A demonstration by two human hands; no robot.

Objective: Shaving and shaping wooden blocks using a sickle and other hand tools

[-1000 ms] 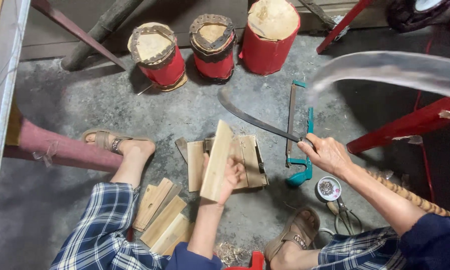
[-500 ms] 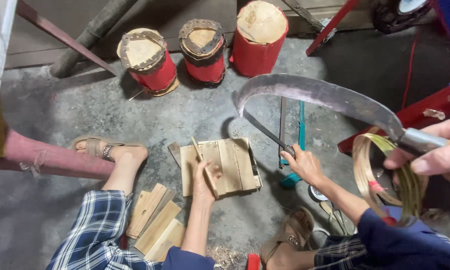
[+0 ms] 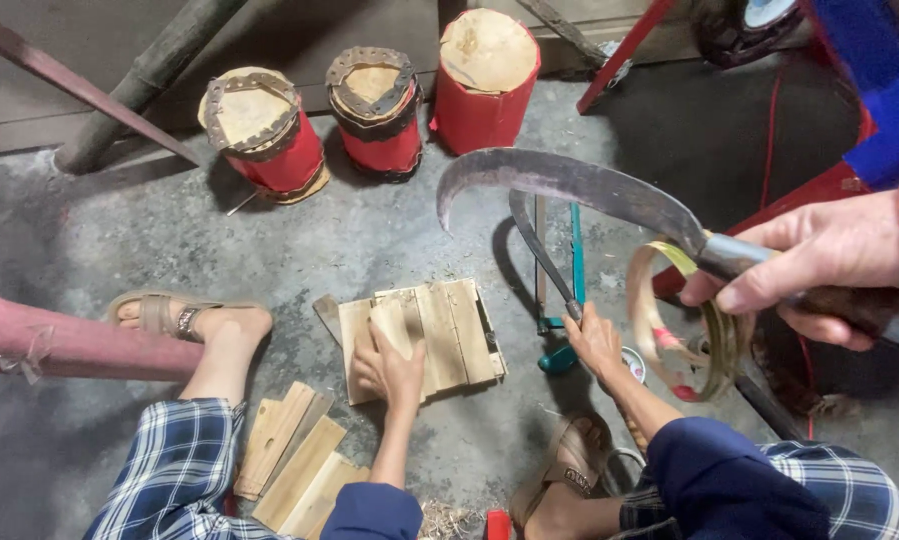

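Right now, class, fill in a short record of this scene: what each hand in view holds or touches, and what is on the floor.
Right hand: grips the handle of a large sickle, blade curving left
Left hand: out of view
Seated person: one hand on the wooden slats; other hand holds a smaller sickle
Floor: three red-wrapped log sections, loose slats, teal saw

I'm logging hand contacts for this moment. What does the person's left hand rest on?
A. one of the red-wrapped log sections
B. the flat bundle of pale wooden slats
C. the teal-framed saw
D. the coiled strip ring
B: the left hand lies on top of the wooden slats on the floor, while the right hand grips a curved knife.
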